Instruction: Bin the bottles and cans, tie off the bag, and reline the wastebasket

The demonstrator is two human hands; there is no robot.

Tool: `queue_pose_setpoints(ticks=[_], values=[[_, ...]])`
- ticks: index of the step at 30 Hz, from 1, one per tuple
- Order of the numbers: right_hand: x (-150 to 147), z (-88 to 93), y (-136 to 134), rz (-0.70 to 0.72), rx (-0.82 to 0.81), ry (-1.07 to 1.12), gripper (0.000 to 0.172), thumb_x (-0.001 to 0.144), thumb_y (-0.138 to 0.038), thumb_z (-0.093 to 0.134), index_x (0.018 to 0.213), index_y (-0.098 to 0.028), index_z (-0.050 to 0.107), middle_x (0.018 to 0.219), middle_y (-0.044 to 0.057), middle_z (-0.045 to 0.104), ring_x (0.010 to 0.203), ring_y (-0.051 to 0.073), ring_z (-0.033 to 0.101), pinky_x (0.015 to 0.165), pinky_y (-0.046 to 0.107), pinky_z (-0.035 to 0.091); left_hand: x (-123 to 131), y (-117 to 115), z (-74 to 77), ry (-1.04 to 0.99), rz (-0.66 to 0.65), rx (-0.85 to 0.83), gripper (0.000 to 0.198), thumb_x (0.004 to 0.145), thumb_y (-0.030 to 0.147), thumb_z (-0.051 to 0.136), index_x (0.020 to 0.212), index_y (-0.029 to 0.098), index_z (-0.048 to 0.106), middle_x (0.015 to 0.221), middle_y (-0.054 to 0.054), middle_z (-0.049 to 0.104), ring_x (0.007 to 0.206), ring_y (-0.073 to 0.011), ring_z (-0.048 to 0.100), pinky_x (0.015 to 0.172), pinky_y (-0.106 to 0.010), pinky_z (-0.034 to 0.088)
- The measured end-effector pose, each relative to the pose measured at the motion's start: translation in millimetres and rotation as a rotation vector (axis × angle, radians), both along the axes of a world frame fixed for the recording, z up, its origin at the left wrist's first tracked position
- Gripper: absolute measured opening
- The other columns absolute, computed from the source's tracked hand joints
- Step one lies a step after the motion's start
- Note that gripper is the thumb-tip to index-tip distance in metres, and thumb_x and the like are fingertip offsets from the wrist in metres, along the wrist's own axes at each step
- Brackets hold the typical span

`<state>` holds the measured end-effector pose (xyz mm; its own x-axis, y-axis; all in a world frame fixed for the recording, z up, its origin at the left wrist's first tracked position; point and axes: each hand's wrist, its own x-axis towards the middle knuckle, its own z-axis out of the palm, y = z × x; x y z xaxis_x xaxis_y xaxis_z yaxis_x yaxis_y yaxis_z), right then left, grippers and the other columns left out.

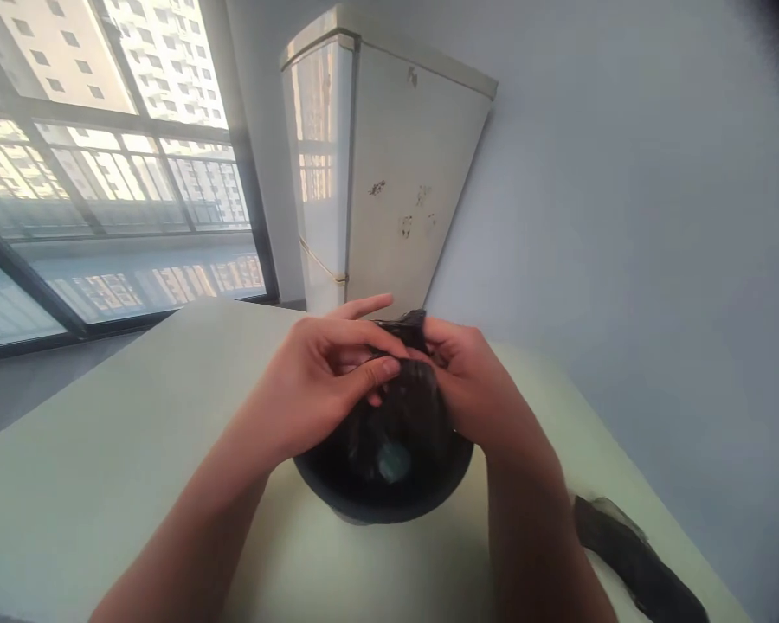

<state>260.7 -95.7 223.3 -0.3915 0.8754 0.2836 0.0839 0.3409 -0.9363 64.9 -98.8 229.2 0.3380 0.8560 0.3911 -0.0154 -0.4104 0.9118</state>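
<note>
A round dark bin (pixel 389 510) stands on the pale table in front of me, and a thin black plastic bag (pixel 415 407) covers its opening. My left hand (pixel 344 363) pinches the bag's gathered edge between thumb and fingers, with one finger stretched out behind. Facing it, my right hand (pixel 460 363) is closed on the same bunched plastic at the right; its fingertips are partly hidden by the bag. Both hands are above the far part of the bin's rim. Most of the bin's inside is too dark to make out.
A strip of folded black plastic (pixel 636 554) lies on the table (pixel 123 450) by my right forearm. Behind the table stands a white fridge (pixel 408 173) with worn marks, against a bluish wall (pixel 623 216). A large window (pixel 117 173) is at the left.
</note>
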Motion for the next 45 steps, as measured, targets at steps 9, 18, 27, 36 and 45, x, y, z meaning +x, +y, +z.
queue_pose_setpoints(ticks=[9, 18, 27, 36, 45], values=[[-2, -1.4, -14, -0.126, 0.103, -0.092, 0.040, 0.081, -0.022, 0.083, 0.115, -0.030, 0.062, 0.077, -0.003, 0.068, 0.069, 0.020, 0.064, 0.061, 0.030, 0.049, 2, -2, -2.5, 0.020, 0.177, 0.042, 0.012, 0.087, 0.026, 0.077, 0.093, 0.030, 0.087, 0.072, -0.002, 0.077, 0.058, -0.0205, 0.070, 0.053, -0.032, 0.055], [-2, -3.2, -7, -0.118, 0.016, 0.058, 0.020, 0.102, -0.046, 0.062, 0.094, -0.028, 0.056, 0.060, -0.004, 0.060, 0.047, 0.017, 0.058, 0.049, 0.031, 0.045, 5, -14, -3.0, 0.015, 0.204, 0.004, 0.008, 0.087, 0.028, 0.079, 0.089, 0.033, 0.085, 0.071, 0.001, 0.077, 0.070, -0.0234, 0.076, 0.063, -0.036, 0.060], [-2, 0.3, -9, -0.207, -0.039, 0.173, 0.026, 0.103, -0.054, 0.056, 0.100, -0.029, 0.058, 0.059, -0.003, 0.061, 0.044, 0.018, 0.058, 0.048, 0.031, 0.044, 10, -27, -7.3, -0.163, 0.392, 0.151, 0.008, 0.089, 0.041, 0.080, 0.094, 0.036, 0.083, 0.091, 0.001, 0.080, 0.090, -0.0269, 0.076, 0.068, -0.042, 0.063], [-6, 1.7, -9, -0.212, -0.089, 0.170, 0.031, 0.102, -0.059, 0.055, 0.099, -0.028, 0.052, 0.067, -0.004, 0.063, 0.048, 0.016, 0.063, 0.049, 0.028, 0.048, -7, -12, 4.0, -0.279, 0.011, -0.016, 0.029, 0.098, 0.041, 0.069, 0.120, 0.022, 0.069, 0.084, -0.004, 0.069, 0.078, -0.0189, 0.069, 0.067, -0.030, 0.056], [-9, 4.1, -11, -0.201, -0.095, 0.103, 0.028, 0.103, -0.050, 0.053, 0.092, -0.025, 0.053, 0.078, -0.003, 0.063, 0.051, 0.013, 0.064, 0.050, 0.025, 0.051, -6, -19, 7.1, 0.306, 0.222, 0.278, 0.020, 0.089, 0.036, 0.080, 0.103, 0.025, 0.071, 0.073, 0.002, 0.048, 0.063, -0.0120, 0.045, 0.057, -0.026, 0.039]])
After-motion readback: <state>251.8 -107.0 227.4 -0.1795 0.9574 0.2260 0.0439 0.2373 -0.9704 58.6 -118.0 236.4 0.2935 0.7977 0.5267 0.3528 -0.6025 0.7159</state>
